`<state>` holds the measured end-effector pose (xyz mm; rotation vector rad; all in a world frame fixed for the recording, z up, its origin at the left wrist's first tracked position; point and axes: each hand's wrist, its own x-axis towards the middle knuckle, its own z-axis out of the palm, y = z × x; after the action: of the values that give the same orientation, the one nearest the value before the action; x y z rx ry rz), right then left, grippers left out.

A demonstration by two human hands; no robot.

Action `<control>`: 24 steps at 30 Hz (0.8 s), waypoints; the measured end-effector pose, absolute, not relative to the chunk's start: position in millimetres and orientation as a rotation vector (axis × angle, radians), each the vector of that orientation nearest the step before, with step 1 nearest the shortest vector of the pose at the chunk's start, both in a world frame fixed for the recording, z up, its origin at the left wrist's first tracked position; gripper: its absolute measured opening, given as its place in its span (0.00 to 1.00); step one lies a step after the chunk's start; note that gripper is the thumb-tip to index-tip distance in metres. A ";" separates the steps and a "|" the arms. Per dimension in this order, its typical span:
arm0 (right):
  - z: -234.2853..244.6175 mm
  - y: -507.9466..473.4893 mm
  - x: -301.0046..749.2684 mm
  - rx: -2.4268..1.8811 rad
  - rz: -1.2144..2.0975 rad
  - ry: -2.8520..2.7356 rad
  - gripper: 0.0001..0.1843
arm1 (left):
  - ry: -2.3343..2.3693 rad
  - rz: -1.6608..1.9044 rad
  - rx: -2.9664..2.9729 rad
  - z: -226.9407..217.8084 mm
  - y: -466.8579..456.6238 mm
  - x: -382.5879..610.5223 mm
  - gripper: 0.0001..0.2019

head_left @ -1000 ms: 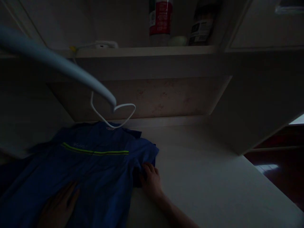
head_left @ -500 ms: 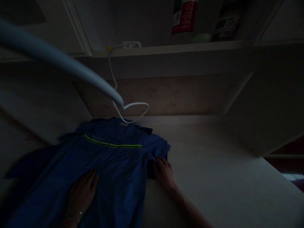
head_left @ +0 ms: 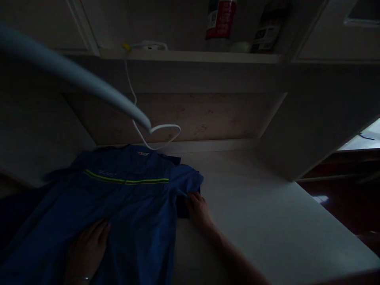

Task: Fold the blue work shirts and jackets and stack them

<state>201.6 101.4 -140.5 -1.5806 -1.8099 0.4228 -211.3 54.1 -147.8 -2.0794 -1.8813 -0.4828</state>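
A blue work shirt [head_left: 133, 202] with a yellow-green stripe across its chest lies spread on the white tabletop, collar toward the back. My left hand [head_left: 87, 247] rests flat on the lower front of the shirt, its fingers stretched out. At the shirt's right side, my right hand [head_left: 198, 209] has its fingers closed on the lower edge of the short sleeve [head_left: 187, 178]. Darker blue cloth [head_left: 182, 208] shows beneath that sleeve. Dim light hides much of the fabric on the far left.
A pale curved lamp arm or tube [head_left: 89, 83] crosses the upper left, near the camera. A white cable [head_left: 168, 125] loops behind the collar. Above, a shelf [head_left: 190, 56] holds a red-labelled bottle [head_left: 221, 19] and a dark bottle [head_left: 267, 29]. A cabinet side panel [head_left: 297, 134] stands at right.
The view has turned slightly to the right, so the scene sits further left. Both hands keep their places on the shirt, the right one still at the sleeve.
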 end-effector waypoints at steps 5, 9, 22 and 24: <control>-140.9 104.5 200.6 -1.547 0.503 -1.657 0.14 | -1.900 -0.492 -1.961 -139.2 49.8 -201.0 0.20; -130.4 116.2 203.3 -1.518 0.899 -1.315 0.17 | -1.934 -0.532 -1.858 -119.9 44.3 -191.0 0.20; -16.7 145.8 321.0 -1.069 1.059 -0.671 0.20 | -2.043 -0.520 -2.730 -22.3 21.1 -68.4 0.20; -8.9 144.8 357.0 -1.072 0.919 -0.665 0.19 | -2.077 -0.629 -2.801 -8.9 34.0 -54.0 0.21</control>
<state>357.0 144.8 -8.9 -1.0716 -0.6654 0.9188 -54.0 34.0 -8.9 -2.8005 -2.0773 -0.6287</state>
